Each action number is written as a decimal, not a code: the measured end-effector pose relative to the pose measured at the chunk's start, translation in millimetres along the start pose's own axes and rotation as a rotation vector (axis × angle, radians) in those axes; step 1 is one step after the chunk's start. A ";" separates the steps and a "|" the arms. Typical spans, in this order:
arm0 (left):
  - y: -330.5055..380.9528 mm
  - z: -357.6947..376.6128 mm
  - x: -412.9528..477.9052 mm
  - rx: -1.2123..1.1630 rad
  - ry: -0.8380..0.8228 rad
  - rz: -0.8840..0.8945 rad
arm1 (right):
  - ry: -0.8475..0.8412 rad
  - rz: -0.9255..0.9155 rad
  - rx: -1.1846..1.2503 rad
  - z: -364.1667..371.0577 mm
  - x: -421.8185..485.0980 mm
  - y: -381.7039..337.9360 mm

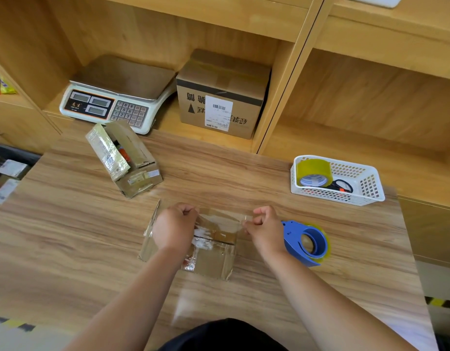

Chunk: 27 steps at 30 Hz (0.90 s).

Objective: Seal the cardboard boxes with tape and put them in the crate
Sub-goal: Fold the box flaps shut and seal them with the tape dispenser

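Note:
A small worn cardboard box [213, 259] lies on the wooden table [92, 236] right in front of me. My left hand [174, 229] pinches one end of a clear tape strip [220, 220] over the box's left side. The strip's other end is pinched by my right hand [265, 231] just past the box's right edge, so the tape stretches between both hands above the box top. A blue tape dispenser [306, 243] lies on the table directly right of my right hand. A second cardboard box [132, 160] with open flaps sits at the table's far left.
A white plastic basket [365, 188] at the right holds a tape roll [313, 172] and scissors [342, 186]. On the shelf behind stand a weighing scale [117, 97] and a labelled cardboard box [221, 97]. A dark crate with parcels [8, 171] sits low at the left.

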State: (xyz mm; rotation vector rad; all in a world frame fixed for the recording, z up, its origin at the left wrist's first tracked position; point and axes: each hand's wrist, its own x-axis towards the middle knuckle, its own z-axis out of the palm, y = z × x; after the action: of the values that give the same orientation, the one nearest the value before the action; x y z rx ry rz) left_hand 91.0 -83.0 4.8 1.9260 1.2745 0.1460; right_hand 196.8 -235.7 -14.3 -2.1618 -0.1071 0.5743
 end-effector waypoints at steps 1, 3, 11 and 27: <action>-1.3 1.2 0.7 0.010 -0.010 0.009 | -0.004 0.000 -0.003 -0.4 0.2 0.3; -4.1 4.3 2.4 0.037 -0.028 0.034 | -0.009 0.006 -0.014 -0.9 1.3 1.8; -8.2 9.6 7.5 0.270 -0.016 0.151 | -0.010 0.013 -0.040 -1.2 4.8 4.6; -1.5 9.1 13.0 0.332 -0.044 0.101 | 0.002 -0.026 -0.107 -0.6 6.2 6.0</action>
State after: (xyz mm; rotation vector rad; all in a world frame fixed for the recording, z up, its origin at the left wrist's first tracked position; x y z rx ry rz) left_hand 100.7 -77.2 -6.4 2.2639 1.2320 -0.0609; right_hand 201.9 -238.1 -20.9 -2.2609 -0.1685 0.5629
